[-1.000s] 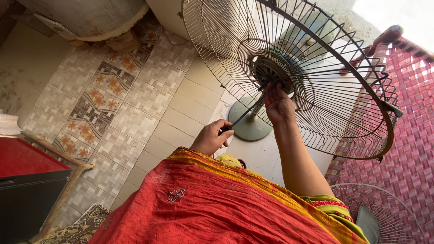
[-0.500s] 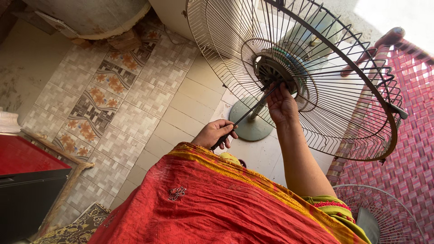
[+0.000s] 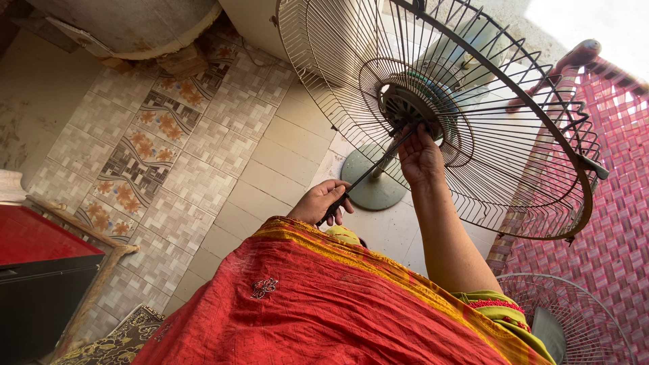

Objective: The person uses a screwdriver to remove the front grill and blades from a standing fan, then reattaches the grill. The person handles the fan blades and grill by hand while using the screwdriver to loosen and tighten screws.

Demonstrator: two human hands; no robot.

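Wire fan guard [image 3: 473, 128] stands tilted on its pedestal, round base [image 3: 372, 186] on the tiled floor [image 3: 203, 155]. Our left hand [image 3: 323, 201] is closed round the screwdriver [image 3: 368, 172] handle; since a second ago it has slid lower. Our right hand [image 3: 420, 157] keeps pinching the tip at the hub [image 3: 405, 108]. We judge we're still seating the tip.

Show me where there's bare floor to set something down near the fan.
Bare cream tiles lie between the patterned tiles and the fan base. It is crowded at the fan hub, where the right hand and the left hand work a screwdriver.
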